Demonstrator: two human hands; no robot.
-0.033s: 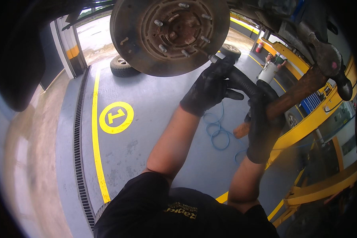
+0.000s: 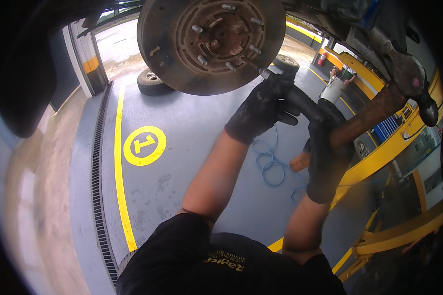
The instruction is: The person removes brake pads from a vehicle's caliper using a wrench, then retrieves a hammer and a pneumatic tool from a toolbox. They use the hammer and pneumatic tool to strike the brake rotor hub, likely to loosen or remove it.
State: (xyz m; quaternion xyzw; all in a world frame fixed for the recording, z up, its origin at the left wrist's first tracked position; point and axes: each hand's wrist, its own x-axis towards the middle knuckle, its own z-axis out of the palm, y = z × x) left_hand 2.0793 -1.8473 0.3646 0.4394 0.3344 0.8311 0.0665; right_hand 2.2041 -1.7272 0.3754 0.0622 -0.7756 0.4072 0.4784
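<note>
Right hand (image 2: 326,152) snug round hammer (image 2: 371,111), left hand (image 2: 258,107) seemingly round black tool (image 2: 304,102), above grey workshop floor (image 2: 192,132)

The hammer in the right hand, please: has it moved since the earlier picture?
No, not visibly: the hammer keeps its place against the brake disc.

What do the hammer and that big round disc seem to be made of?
Hammer handle: probably wood, blotchy brown and matt. Hammer head: dark metal, likely steel, scuffed with dull highlights. Disc: probably iron or steel, fairly smooth and grey-brown outside, rougher and rust-coloured towards its centre.
</note>
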